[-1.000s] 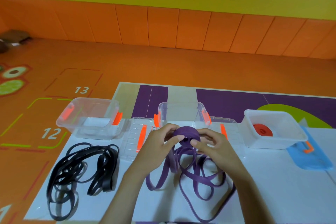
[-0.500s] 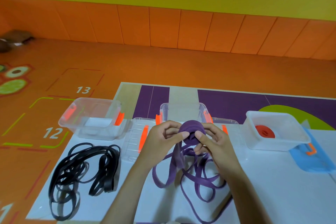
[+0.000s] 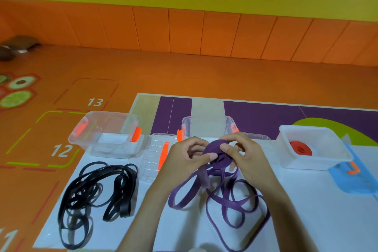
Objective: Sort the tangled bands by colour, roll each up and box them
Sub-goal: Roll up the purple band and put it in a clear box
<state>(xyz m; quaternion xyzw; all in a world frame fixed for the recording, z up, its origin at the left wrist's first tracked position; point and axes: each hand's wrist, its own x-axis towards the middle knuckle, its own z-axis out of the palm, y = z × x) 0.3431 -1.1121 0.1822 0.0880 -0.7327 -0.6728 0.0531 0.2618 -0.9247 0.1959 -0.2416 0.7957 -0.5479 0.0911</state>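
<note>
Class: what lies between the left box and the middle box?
A clear lid with an orange clip, lying flat; the head view shows it.

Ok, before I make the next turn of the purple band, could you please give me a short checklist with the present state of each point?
1. Purple roll gripped by both the left hand and the right hand: ok.
2. Loose purple band lies apart from the black band: ok.
3. Loose purple band free of knots: cannot tell, its loops cross each other.
4. Middle box open, no lid on it: ok.
5. Red roll inside the right box: ok.
6. Purple rolling finished: not ok, much band lies unrolled.
</note>
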